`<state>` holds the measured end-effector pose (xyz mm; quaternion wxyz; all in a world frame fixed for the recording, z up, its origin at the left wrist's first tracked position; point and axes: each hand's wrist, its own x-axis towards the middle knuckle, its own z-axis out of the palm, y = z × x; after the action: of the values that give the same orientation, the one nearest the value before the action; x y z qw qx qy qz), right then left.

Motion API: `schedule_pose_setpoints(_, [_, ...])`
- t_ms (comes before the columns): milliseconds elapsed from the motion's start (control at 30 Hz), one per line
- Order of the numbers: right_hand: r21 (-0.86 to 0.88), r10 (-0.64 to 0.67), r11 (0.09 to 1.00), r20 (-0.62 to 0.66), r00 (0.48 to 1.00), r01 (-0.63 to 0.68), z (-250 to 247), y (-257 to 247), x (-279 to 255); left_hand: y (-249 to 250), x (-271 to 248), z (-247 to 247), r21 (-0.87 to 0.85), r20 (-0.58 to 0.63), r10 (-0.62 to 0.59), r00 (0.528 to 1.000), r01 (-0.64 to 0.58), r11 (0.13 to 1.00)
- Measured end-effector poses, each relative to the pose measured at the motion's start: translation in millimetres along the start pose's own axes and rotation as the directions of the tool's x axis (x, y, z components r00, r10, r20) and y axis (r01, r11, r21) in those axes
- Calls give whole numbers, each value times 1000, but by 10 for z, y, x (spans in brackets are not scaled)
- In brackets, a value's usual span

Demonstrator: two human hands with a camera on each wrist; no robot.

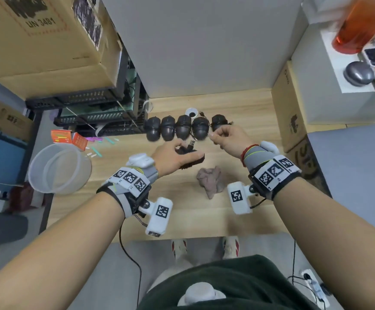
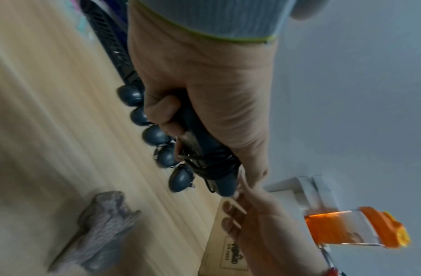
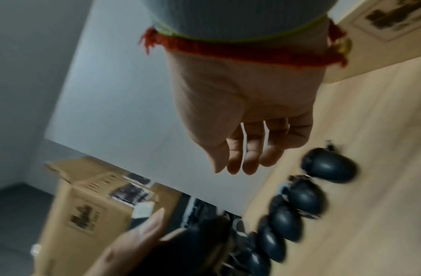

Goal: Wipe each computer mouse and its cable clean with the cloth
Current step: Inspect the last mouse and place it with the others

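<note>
My left hand (image 1: 191, 151) grips a black mouse (image 1: 194, 162) with its cable wound round the body; the USB plug (image 1: 192, 143) sticks up above my fingers. The left wrist view shows the same mouse (image 2: 204, 149) in my fist, cable loops near its front. My right hand (image 1: 213, 135) hovers just right of it, fingers loosely curled, and I see nothing in it; in its wrist view the fingers (image 3: 249, 158) hang bare. Several more black mice (image 1: 183, 127) lie in a row at the back of the wooden table (image 1: 238, 220). The crumpled grey cloth (image 1: 211, 180) lies between my wrists, untouched.
A clear plastic tub (image 1: 59, 168) overhangs the table's left edge beside small orange boxes (image 1: 70, 138). Black crates (image 1: 97, 113) stand back left, cardboard boxes (image 1: 291, 121) right, a closed laptop (image 1: 361, 175) further right. An orange bottle (image 1: 358, 25) stands up high.
</note>
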<state>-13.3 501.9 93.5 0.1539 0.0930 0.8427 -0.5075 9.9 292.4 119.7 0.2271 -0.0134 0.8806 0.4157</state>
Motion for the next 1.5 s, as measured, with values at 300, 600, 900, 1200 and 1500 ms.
schedule_pose_setpoints(300, [-345, 307, 919, 315, 898, -193, 708, 977, 75, -589, 82, 442, 58, -14, -173, 985, 173, 983])
schedule_pose_setpoints(600, [-493, 346, 841, 177, 921, -221, 1057, 1381, 107, -958, 39, 619, 126, 5, -148, 989, 146, 981])
schedule_pose_setpoints(900, [233, 36, 966, 305, 952, -111, 619, 635, 132, -835, 149, 663, 168, -6, -146, 989, 145, 975])
schedule_pose_setpoints(1200, [-42, -127, 988, 298, 946, 146, 326, 545, 64, -521, 75, 651, 197, -47, -40, 998, 48, 979])
schedule_pose_setpoints(1500, [-188, -260, 934, 220, 940, 302, -57, 291, -30, -86, 35, 619, 185, -86, 45, 995, -28, 982])
